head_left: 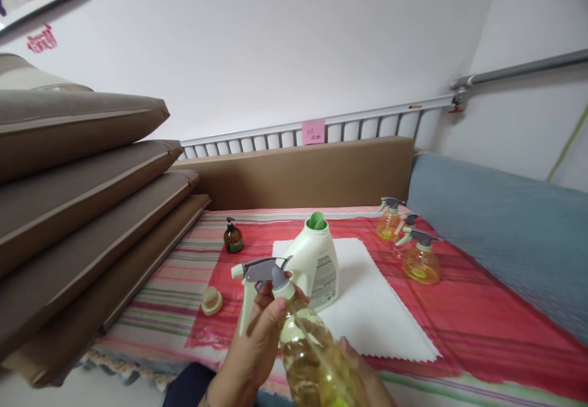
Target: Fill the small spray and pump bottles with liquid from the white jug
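A clear spray bottle [316,364] with yellowish liquid and a grey and pale green trigger head is held tilted in front of me. My left hand [264,327] has its fingers closed around the bottle's neck, just below the trigger head. Lower down, my right hand [362,370] grips the bottle's body from the right; part of it is hidden behind the bottle. Right behind the trigger head, a large white detergent jug [324,254] stands uncapped, its green spout showing. It rests on a white cloth [390,327]. A pale round cap [212,300] lies to the left.
Several spray bottles [421,263] with yellow liquid stand at the right on the red sheet [468,309]. A brown pump bottle [233,237] is at the back left. Stacked cushions [92,211] line the left side, and a blue-grey padded side [500,223] bounds the right.
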Tool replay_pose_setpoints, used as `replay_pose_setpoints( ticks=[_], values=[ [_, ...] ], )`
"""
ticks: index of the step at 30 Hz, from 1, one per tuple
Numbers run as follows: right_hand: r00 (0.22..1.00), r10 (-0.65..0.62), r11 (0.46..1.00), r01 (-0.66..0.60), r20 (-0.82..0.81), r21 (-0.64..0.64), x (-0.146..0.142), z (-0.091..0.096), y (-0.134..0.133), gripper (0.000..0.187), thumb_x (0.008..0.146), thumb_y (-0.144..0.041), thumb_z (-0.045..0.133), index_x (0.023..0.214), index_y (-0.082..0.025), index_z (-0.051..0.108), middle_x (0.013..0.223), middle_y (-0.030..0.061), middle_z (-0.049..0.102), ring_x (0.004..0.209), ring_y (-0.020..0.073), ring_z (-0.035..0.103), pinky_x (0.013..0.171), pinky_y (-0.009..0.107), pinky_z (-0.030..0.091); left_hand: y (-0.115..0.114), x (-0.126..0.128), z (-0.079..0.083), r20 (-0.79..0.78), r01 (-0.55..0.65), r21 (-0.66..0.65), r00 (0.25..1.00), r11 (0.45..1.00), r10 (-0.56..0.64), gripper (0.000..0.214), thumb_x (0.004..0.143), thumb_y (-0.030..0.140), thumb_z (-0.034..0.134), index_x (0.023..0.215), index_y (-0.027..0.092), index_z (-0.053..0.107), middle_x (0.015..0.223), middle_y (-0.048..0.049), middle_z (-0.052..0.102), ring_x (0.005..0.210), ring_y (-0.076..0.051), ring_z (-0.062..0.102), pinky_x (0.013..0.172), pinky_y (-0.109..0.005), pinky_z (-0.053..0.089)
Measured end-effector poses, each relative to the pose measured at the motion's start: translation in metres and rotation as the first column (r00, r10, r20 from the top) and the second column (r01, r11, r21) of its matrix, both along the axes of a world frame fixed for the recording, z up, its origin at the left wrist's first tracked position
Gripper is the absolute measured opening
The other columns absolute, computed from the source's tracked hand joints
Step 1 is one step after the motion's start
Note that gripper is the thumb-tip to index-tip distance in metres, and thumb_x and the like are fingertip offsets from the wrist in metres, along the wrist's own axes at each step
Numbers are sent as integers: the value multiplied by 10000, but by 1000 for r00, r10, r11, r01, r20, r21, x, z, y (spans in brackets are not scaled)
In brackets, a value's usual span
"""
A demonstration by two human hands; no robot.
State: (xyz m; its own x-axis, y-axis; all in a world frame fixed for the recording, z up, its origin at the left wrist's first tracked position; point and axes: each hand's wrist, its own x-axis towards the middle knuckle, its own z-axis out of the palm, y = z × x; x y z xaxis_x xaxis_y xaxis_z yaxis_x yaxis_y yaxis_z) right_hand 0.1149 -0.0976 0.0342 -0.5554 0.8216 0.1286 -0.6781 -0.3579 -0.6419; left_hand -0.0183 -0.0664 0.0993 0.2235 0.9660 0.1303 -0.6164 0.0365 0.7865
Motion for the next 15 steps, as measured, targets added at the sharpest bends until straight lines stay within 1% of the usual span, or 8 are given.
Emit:
replay_pose_setpoints(
  ticks=[2, 4, 6, 8, 10, 11, 13, 15],
  values=[
    [996, -20, 994, 10, -86, -112, -3, -9, 4, 587, 740, -694, 518, 1148, -279, 595, 1043, 64, 675, 926, 210, 620, 841, 378, 455, 5, 1, -3, 23, -85, 2, 996, 996, 85, 289, 661, 275, 771, 915, 204, 652, 816, -24, 694, 861, -223, 660, 804, -327, 495],
    [983, -78, 976, 41, -168, -215, -5, -21, 7, 592, 698, -688, 582, 1147, -304, 594, 1151, 64, 644, 1015, 230, 597, 889, 411, 435, 11, 0, -6, 26, -184, 3, 983, 983, 184, 280, 663, 258, 767, 909, 216, 641, 831, -7, 693, 841, -201, 661, 782, -302, 499],
    [974, -144, 965, 100, -173, -241, -6, -33, 8, 664, 590, -645, 711, 1166, -347, 570, 1251, 56, 590, 1095, 266, 561, 890, 442, 435, 15, -1, -9, 0, -273, 11, 962, 962, 273, 279, 662, 273, 766, 903, 212, 637, 843, -9, 698, 829, -197, 661, 770, -294, 500],
    [972, -202, 961, 172, -122, -216, -7, -41, 7, 724, 514, -526, 819, 1170, -375, 555, 1273, 46, 575, 1116, 278, 553, 882, 441, 442, 16, -1, -11, -38, -327, 21, 944, 945, 328, 300, 659, 295, 767, 913, 200, 638, 872, -29, 704, 844, -214, 660, 771, -303, 501],
    [961, -265, 949, 246, -79, -195, -7, -45, 3, 713, 511, -424, 855, 1159, -360, 564, 1257, 42, 590, 1112, 257, 563, 904, 403, 436, 15, -1, -11, -49, -336, 23, 940, 942, 337, 316, 668, 299, 760, 942, 201, 634, 910, -42, 704, 880, -230, 655, 784, -315, 500],
    [958, -279, 945, 263, -64, -193, -6, -46, 1, 686, 526, -413, 851, 1149, -342, 573, 1239, 46, 604, 1096, 247, 575, 898, 385, 444, 13, -1, -10, -41, -320, 22, 946, 947, 321, 320, 676, 297, 754, 957, 205, 632, 925, -45, 703, 899, -234, 651, 798, -323, 498],
    [958, -284, 940, 267, -50, -211, -5, -46, -2, 627, 589, -462, 806, 1152, -306, 577, 1202, 60, 630, 1045, 237, 607, 823, 355, 489, 10, -2, -8, -11, -269, 31, 963, 963, 269, 320, 684, 299, 747, 969, 208, 634, 937, -48, 700, 933, -243, 642, 831, -347, 493],
    [971, -237, 940, 218, -40, -264, -3, -46, -3, 585, 662, -554, 718, 1145, -251, 588, 1105, 83, 679, 920, 221, 658, 691, 314, 523, 8, -3, -5, -2, -214, 50, 977, 976, 214, 319, 677, 303, 750, 958, 195, 643, 933, -56, 696, 957, -257, 634, 872, -379, 480]
  ],
)
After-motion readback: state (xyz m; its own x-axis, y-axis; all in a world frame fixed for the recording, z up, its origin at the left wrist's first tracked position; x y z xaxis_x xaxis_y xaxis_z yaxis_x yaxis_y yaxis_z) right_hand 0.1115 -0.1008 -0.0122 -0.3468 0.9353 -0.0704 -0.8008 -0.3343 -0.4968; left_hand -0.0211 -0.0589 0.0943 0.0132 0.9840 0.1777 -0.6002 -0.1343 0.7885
